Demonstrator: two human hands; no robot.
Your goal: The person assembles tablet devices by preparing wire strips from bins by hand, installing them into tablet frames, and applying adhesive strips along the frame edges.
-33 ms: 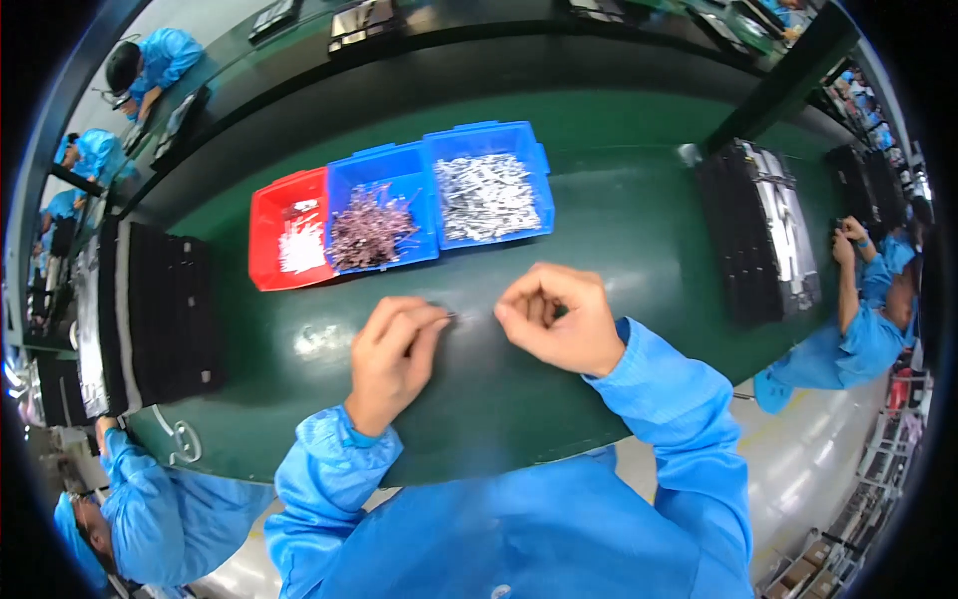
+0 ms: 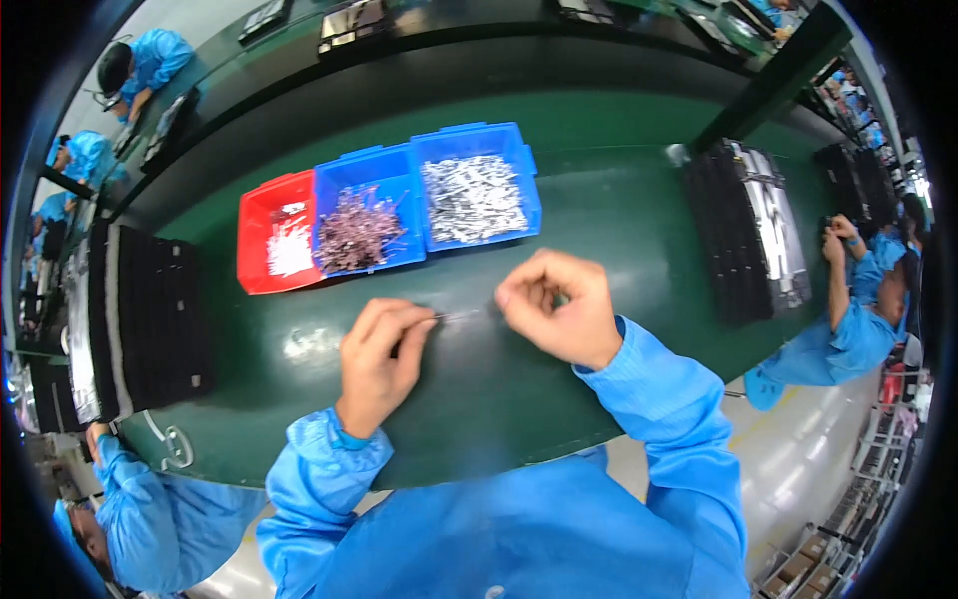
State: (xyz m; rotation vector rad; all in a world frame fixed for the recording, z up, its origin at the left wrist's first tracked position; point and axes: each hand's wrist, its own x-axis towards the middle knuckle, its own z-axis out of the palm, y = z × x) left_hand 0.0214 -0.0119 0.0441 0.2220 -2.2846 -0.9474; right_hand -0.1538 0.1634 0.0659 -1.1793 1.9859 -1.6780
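Observation:
My left hand (image 2: 384,354) is closed in a pinch over the table, thumb against forefinger. A thin, pin-like piece (image 2: 444,316) sticks out of its fingertips toward the right; its exact kind is too small to tell. Across a short gap, my right hand (image 2: 559,304) is also closed, with thumb and forefinger together. Whatever it may hold cannot be made out. Beyond the hands stand a red bin (image 2: 253,235) of small white pieces, a blue bin (image 2: 394,170) of brownish-purple wiry parts, and another blue bin (image 2: 469,140) full of silvery-white slender parts.
Stacks of black trays stand at the left (image 2: 150,319) and right (image 2: 743,230) of the green table (image 2: 479,419). A white cable loop (image 2: 178,447) lies by the near left edge. Co-workers in blue sit at left (image 2: 180,519) and right (image 2: 838,329). A dark shelf runs behind.
More of the thin piece shows at my left fingertips. My right hand has risen slightly away from the table's near edge. The whole view has shifted a little.

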